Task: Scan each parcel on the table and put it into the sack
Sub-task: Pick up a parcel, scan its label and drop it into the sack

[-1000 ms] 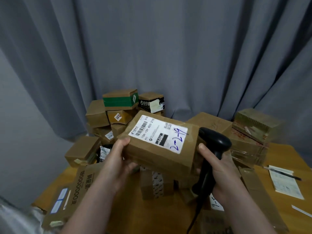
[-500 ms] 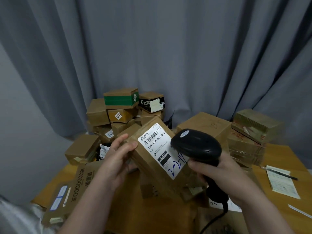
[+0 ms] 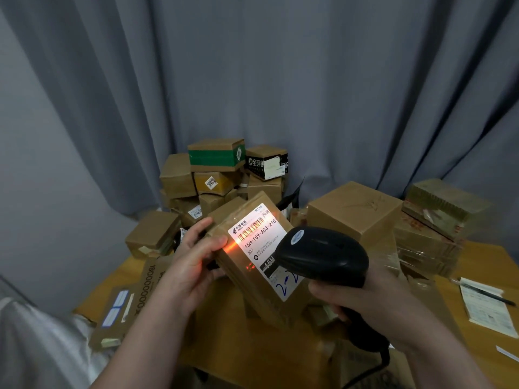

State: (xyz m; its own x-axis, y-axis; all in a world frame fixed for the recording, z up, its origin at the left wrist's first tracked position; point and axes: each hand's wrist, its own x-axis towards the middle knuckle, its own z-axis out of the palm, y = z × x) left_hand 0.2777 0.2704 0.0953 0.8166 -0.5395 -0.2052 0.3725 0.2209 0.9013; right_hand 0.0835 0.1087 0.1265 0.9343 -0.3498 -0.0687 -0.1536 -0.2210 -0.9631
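My left hand (image 3: 193,265) grips the tilted brown cardboard parcel (image 3: 238,279) by its left edge, above the wooden table (image 3: 483,262). My right hand (image 3: 365,299) wraps the black handheld scanner (image 3: 323,255), whose head hides part of the white label (image 3: 258,234).

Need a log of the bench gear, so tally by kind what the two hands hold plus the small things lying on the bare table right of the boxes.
held parcel: 1
scanner: 1
pen: 1
paper pad: 1
white strip: 1
total: 5
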